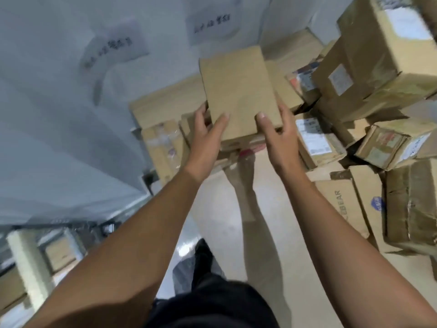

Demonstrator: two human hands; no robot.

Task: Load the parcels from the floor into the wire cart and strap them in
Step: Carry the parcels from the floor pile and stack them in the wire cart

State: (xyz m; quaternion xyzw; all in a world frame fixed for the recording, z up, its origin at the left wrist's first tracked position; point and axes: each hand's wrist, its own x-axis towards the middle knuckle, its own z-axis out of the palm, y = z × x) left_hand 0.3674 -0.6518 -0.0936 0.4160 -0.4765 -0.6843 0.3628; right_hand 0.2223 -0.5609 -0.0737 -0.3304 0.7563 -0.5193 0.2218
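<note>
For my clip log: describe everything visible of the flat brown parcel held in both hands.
The parcel is a flat, rectangular, plain brown cardboard box; its broad top face shows no label, though the frame is blurred. It is held over the heap of other parcels, long side pointing away from the person. The left hand grips its near left edge, the right hand its near right edge, thumbs on top.

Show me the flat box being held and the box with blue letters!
flat cardboard box (238, 91): head view, middle of its plain top.
box with blue letters (338, 204): head view, on the lettered face.
</note>
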